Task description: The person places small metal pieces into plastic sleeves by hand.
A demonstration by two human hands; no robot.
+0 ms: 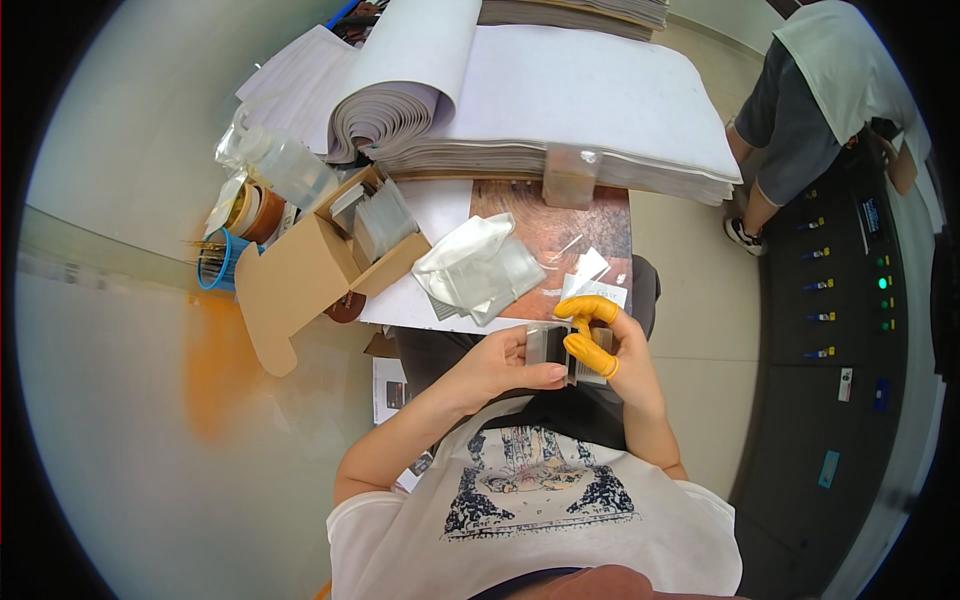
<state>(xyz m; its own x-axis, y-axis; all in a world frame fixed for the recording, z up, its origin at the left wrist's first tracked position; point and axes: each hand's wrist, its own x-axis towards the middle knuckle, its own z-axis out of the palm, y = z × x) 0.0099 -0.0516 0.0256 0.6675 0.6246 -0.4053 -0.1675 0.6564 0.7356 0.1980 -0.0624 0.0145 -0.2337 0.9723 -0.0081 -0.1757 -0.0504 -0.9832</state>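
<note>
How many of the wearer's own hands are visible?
2: the left hand, holding a small clear packet, and the right hand, in yellow finger covers, just right of it.

Before me I see stacked white sheets (585,85), a cloudy bottle (290,165), a blue cup (235,260) and, perhaps, brown tape (268,216).

On my feed, held packet (537,343) looked glossy plastic; carton (392,264), matt cardboard; sheet stack (590,95), smooth matt paper; finger cots (590,355), rubbery.

A workshop, from the dark control cabinet (790,430) and stacked large sheets (575,85)
</note>
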